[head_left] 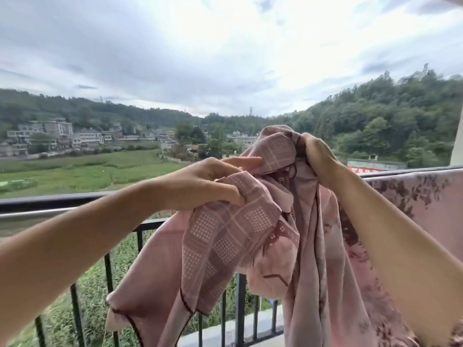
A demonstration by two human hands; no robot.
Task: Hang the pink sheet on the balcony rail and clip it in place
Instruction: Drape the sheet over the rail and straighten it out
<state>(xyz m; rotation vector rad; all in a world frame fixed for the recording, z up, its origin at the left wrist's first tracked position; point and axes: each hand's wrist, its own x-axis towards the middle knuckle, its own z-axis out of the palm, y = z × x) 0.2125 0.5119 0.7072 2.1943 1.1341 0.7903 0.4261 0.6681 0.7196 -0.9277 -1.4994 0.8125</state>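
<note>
A pink sheet (233,236) with a checked and dotted pattern hangs bunched in front of me, above the black balcony rail (50,200). My left hand (208,184) grips a fold of it at the middle, forefinger stretched out along the cloth. My right hand (318,156) holds the gathered top of the sheet higher up, fingers curled into the fabric. The sheet's lower folds drop past the rail bars. No clip is in view.
Another pink cloth with a dark flower print (426,196) is draped over the rail at the right. Black vertical bars (109,271) run below the rail, with a concrete ledge (250,324) at the bottom. Fields and houses lie beyond.
</note>
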